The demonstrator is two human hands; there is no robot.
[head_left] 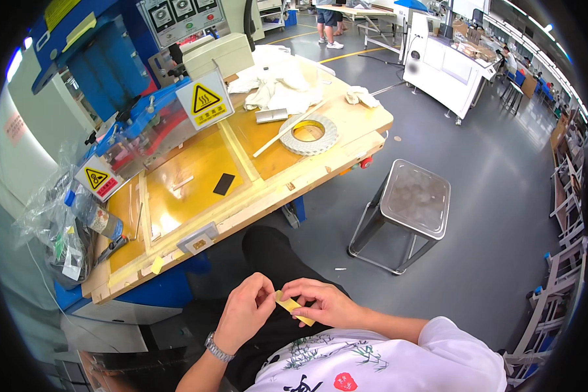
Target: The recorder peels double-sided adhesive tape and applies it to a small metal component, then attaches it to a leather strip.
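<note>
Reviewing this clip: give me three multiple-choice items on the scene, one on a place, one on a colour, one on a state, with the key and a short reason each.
1. Where does the big roll of tape lie?
A. on the stool
B. on the workbench, toward its far end
C. on the floor

2. What colour is the small strip held between the hands?
A. yellow
B. red
C. black

3. How is the strip held?
A. by the left hand alone
B. it lies loose on the lap
C. pinched by fingers of both the left hand and the right hand

Key:
1 B, the roll rests flat on the workbench, beside a pale stick, while the metal stool stands bare.
2 A, the strip shows yellow against the dark trousers.
3 C, fingertips of both hands close on it from either side.
</note>
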